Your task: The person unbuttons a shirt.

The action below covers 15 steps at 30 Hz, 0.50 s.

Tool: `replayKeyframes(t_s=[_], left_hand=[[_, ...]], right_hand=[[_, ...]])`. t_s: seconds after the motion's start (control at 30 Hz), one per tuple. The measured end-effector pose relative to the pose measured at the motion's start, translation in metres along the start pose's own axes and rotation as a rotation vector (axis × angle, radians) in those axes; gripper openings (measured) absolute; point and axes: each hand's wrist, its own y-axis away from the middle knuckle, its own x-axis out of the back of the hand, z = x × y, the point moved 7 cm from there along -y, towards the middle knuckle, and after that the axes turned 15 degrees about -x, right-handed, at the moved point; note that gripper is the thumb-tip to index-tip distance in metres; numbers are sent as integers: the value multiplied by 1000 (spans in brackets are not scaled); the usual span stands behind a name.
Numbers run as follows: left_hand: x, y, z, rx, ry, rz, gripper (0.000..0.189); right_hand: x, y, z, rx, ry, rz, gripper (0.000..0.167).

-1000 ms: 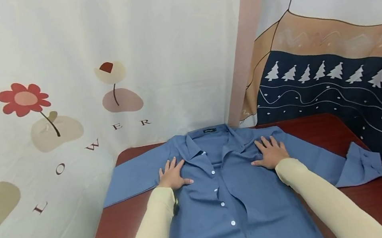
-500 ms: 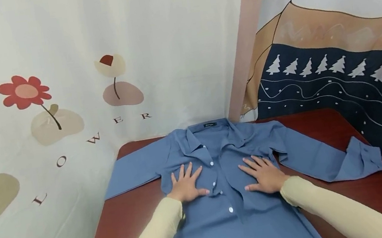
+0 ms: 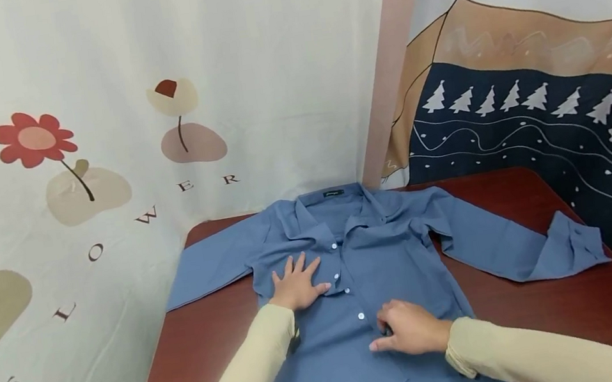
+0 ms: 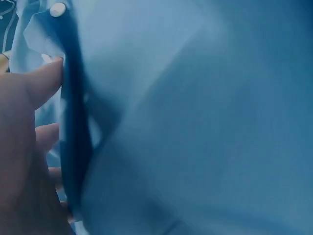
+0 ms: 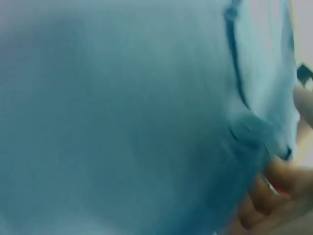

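Observation:
A blue button-up shirt (image 3: 407, 255) lies front up, collar away from me, sleeves spread out. My left hand (image 3: 297, 286) rests on its chest with fingers spread, left of the row of white buttons (image 3: 361, 316). In the left wrist view the left thumb (image 4: 46, 83) is beside the shirt's front edge. Lower down, my right hand (image 3: 411, 325) is at the front opening, its fingers bent and thumb pointing left. The right wrist view is blurred, with curled fingers (image 5: 269, 191) beside the cloth; whether they grip it I cannot tell.
The shirt lies on a dark red table (image 3: 210, 345). The right cuff (image 3: 577, 249) is folded up near the table's right side. Behind stands a pale curtain (image 3: 281, 91) printed with flowers, and a dark tree-patterned cloth (image 3: 508, 138) hangs at the right.
Both hands have slid down from the upper chest and inward. In the last half second the right hand has moved further down, its fingers bending, while the left stays spread on the chest.

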Motion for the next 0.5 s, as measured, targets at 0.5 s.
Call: replayKeyframes(t_s=[0.5], left_hand=[[9,-23,-15,-20,32,-48,71]], right_hand=[[-13,-5,-27,-118,-904,-293,21]])
